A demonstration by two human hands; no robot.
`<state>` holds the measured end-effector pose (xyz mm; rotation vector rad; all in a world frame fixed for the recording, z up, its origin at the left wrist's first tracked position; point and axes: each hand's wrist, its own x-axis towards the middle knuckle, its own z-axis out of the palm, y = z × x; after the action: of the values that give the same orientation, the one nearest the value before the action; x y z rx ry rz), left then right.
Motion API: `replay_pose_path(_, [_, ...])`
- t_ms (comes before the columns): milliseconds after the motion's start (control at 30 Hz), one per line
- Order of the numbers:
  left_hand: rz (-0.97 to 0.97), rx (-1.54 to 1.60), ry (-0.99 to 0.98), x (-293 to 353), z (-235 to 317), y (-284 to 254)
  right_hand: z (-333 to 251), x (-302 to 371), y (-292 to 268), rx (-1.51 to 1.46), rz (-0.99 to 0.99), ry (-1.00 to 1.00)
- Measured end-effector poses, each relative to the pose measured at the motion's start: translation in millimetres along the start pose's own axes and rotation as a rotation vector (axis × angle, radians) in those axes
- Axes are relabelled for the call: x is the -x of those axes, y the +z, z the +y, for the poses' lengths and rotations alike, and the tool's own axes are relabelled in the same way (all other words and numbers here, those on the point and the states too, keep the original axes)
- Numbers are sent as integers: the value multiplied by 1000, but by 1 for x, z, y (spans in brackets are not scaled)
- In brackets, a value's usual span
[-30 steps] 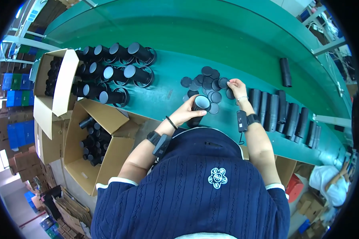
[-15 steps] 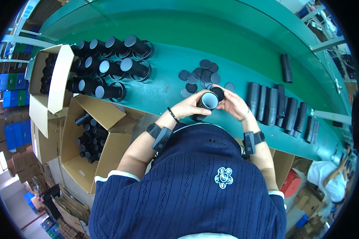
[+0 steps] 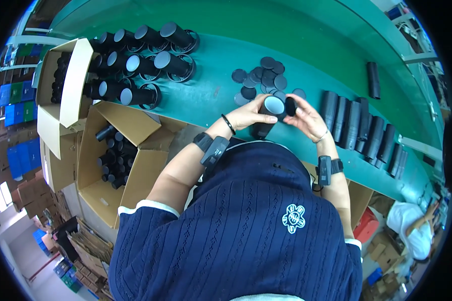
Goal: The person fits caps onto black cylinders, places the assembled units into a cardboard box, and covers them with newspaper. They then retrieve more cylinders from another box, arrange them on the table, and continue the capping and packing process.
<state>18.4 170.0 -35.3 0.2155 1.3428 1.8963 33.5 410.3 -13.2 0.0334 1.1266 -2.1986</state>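
Observation:
My left hand (image 3: 249, 116) grips a black tube (image 3: 268, 114) held upright over the green table's near edge, its pale open end facing up. My right hand (image 3: 306, 118) holds a small black round cap (image 3: 290, 106) right beside the tube's top. A loose pile of black round caps (image 3: 262, 81) lies on the green table (image 3: 211, 93) just beyond the hands. A row of black tubes (image 3: 359, 128) lies on their sides to the right of my right hand.
Several upright black tubes with flanged bases (image 3: 140, 60) stand at the table's left. An open cardboard box (image 3: 113, 160) with black tubes sits below the table, another box (image 3: 60, 80) further left. A single black tube (image 3: 373, 80) lies far right. Another person (image 3: 412, 231) is at lower right.
My right hand left the cap pile with a cap and came to the tube. My left hand raised the tube and the two hands met over the table's near edge.

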Motion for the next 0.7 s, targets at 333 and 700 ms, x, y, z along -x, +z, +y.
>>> replay_pose_path(333, [32, -325, 212, 1, -5, 20, -35, 20, 55, 1112, 150, -316])
replay_pose_path(700, [-14, -685, 231, 3, 8, 34, -30, 24, 55, 1303, 141, -345])
